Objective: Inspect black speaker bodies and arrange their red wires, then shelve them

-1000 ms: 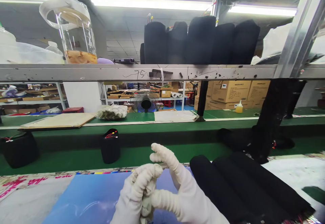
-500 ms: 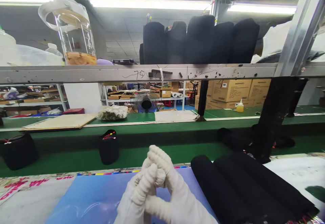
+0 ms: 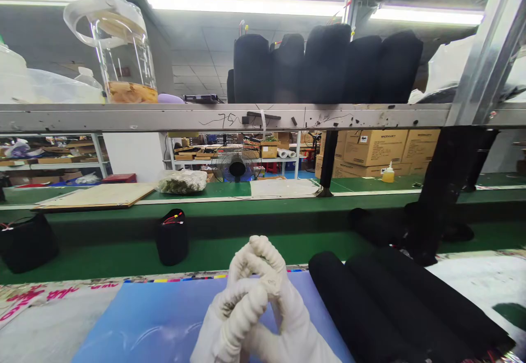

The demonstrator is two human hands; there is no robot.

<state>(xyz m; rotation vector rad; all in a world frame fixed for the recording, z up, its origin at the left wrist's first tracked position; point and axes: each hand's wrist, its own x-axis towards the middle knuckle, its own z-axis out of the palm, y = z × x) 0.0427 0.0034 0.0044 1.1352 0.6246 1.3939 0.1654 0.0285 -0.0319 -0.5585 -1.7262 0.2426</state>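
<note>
Both of my hands wear white knitted gloves and meet in front of me, above a blue plastic sheet [image 3: 156,313]. My left hand [image 3: 232,319] is closed, its fingers bent against those of the other hand. My right hand [image 3: 290,319] also has its fingers curled in, pressing on the left fingers near the tips. A gap shows between the right thumb and index finger. No object can be seen between the hands. Several black cloth-covered rolls [image 3: 398,302] lie side by side just right of them.
Behind the sheet runs a green belt [image 3: 230,250], bearing a black wrapped cylinder [image 3: 171,239] with coloured wires and another [image 3: 28,245] at left. A metal shelf beam [image 3: 172,117] crosses above, carrying a glass jug [image 3: 127,61] and several black cylinders [image 3: 326,64]. A dark post [image 3: 439,187] stands at right.
The hands have shifted slightly to the right, still together, and their fingers have bent further into one another. The black rolls lie as before.
</note>
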